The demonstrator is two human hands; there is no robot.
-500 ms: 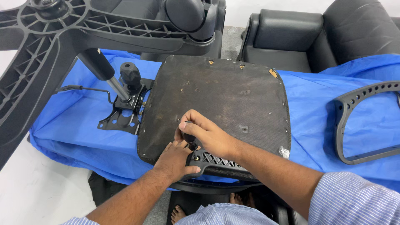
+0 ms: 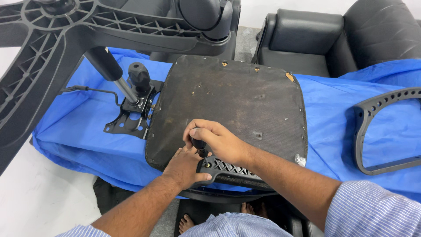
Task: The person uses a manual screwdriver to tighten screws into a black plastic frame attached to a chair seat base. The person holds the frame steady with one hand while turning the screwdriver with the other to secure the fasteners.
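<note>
The right hand (image 2: 219, 141) is closing its fingers around the black handle of a small screwdriver (image 2: 199, 147), holding it nearly upright with the tip pointing down at the near end of a black latticed plastic armrest bracket (image 2: 228, 169). The left hand (image 2: 184, 166) is lying flat and mostly open, with the thumb pressing on the bracket's end and the fingers resting on the dark brown upturned underside of a chair seat (image 2: 228, 101). The bracket is sitting at the seat's six o'clock edge, touching it.

The seat is lying on a blue plastic sheet (image 2: 79, 136) covering the work surface. At nine o'clock from the seat, a black metal tilt mechanism plate (image 2: 129, 118) with a knob and a grey gas cylinder is resting just beside it. A black plastic star-shaped chair base (image 2: 52, 48) is filling the ten to twelve o'clock area. At three o'clock, well apart, a black perforated curved armrest frame (image 2: 377, 131) is lying on the sheet. A black leather armchair (image 2: 333, 39) is standing at one o'clock behind the surface.
</note>
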